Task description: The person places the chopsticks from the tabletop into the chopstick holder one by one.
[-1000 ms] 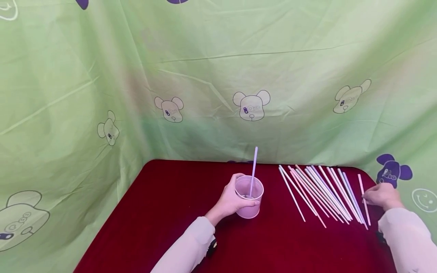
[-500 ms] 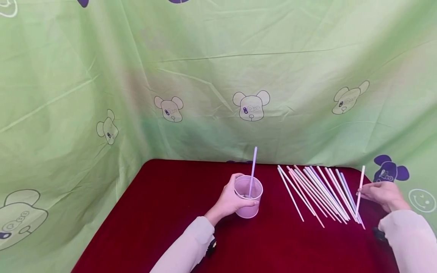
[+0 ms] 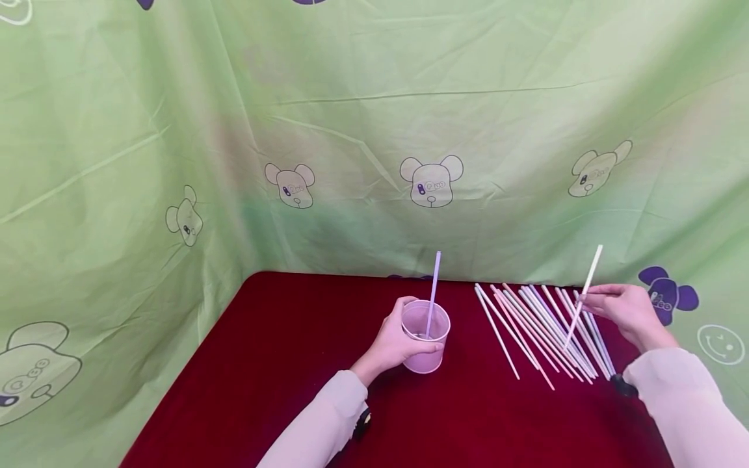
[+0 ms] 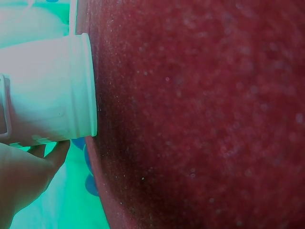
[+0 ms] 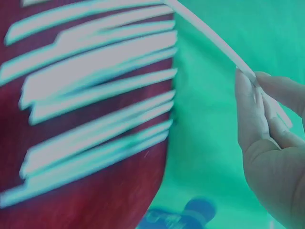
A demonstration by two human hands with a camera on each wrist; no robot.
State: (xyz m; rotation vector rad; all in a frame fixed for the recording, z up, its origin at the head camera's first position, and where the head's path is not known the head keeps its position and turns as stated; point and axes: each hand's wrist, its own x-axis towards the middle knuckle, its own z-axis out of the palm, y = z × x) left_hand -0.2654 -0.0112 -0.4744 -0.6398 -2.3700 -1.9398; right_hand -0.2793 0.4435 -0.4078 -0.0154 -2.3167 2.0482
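The red surface (image 3: 263, 377) spreads out at the left, with a green cloth (image 3: 351, 130) hanging behind it. Next comes the left hand (image 3: 393, 341), with its fingers and thumb curled round a pink cup (image 3: 427, 361) that stands upright on the surface. A firm but gentle hug should stop the cup from tipping; a hard squeeze could push it over. One purple straw (image 3: 434, 291) leans inside the cup and pokes up well past the rim. Farther right, a bunch of loose straws (image 3: 556, 330) lies on the surface, side by side, some crossing. Over their right part, the right hand (image 3: 629, 312) has its thumb and fingertips pinched together on one pale straw (image 3: 590, 273), which tilts with its top to the right. Whether its low end touches the loose straws is hard to tell. Lifting that end clear first would be best, so no other straw gets dragged or rolls away. A light pinch is good here, because a straw could bend if squashed.
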